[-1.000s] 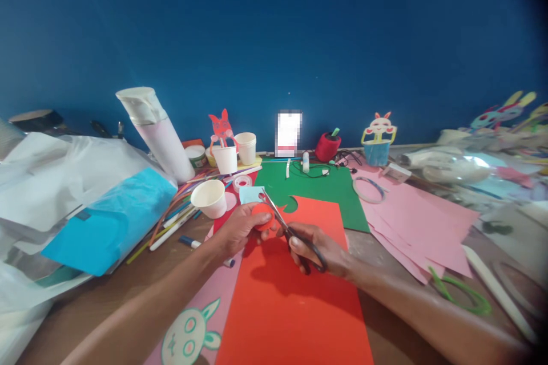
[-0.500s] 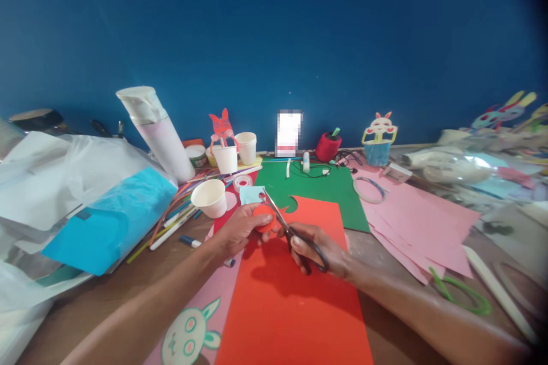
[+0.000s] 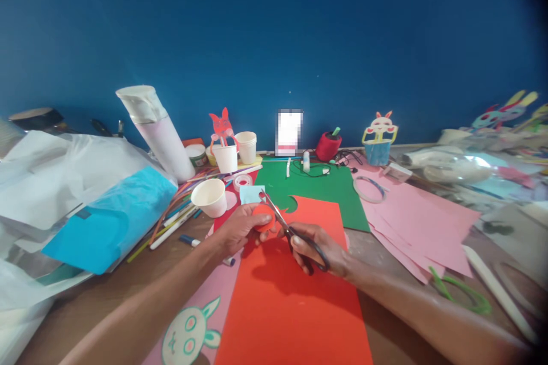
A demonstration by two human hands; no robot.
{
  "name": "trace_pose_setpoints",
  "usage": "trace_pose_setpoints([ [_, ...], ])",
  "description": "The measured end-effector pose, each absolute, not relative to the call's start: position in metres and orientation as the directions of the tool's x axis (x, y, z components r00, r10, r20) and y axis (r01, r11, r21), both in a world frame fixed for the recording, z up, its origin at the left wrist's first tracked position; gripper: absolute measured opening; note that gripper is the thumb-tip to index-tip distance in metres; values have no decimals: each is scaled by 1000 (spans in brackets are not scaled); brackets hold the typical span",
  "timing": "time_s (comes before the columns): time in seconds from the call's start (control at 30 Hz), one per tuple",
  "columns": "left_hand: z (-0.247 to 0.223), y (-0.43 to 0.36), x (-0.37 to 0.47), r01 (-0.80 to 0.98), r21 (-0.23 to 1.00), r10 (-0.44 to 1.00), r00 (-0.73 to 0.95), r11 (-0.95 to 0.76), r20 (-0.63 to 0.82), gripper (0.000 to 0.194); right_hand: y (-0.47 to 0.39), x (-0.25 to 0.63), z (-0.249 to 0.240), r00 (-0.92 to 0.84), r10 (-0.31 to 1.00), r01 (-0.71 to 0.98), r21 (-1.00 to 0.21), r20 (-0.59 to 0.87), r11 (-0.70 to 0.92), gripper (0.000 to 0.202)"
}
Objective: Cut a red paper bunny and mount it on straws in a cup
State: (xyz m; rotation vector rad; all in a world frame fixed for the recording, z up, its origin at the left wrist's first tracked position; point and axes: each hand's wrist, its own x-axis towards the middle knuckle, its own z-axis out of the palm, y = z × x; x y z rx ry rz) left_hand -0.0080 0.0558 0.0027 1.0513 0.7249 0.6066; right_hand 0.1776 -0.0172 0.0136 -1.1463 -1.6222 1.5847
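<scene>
Between the thumb and fingers of my left hand (image 3: 242, 228) is a small round piece of orange-red paper (image 3: 262, 219). My right hand (image 3: 312, 244) grips black-handled scissors (image 3: 285, 225), their blades pointing up and left along the right edge of the round piece. Beneath both hands lies a large orange-red sheet (image 3: 295, 313) with a curved notch cut from its top edge. A light blue paper scrap (image 3: 252, 194) rests just beyond the blade tips. To the lower left, a paper rabbit face (image 3: 187, 337) with green outlines lies on pink paper.
A white paper cup (image 3: 209, 198) and a marker (image 3: 188, 240) are left of my hands. Green sheet (image 3: 317, 188) lies behind, pink sheets (image 3: 419, 222) at right. Cups with paper animals stand near the blue wall. Plastic-wrapped material (image 3: 94, 211) fills the left side.
Almost nothing differs. The round paper piece and the scissor blades have shifted very slightly; both hands keep their hold.
</scene>
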Motion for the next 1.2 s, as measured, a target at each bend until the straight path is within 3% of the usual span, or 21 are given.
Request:
trace_pose_setpoints([
  [0.47, 7, 57, -11, -24, 944, 709, 666, 330, -231, 17, -15, 177, 17, -475, 854, 144, -976, -211, -161, 44],
  [1.2, 6, 57, -12, 1, 934, 690, 674, 357, -265, 16, -15, 179, 10, -458, 866, 183, -975, -201, -130, 44],
])
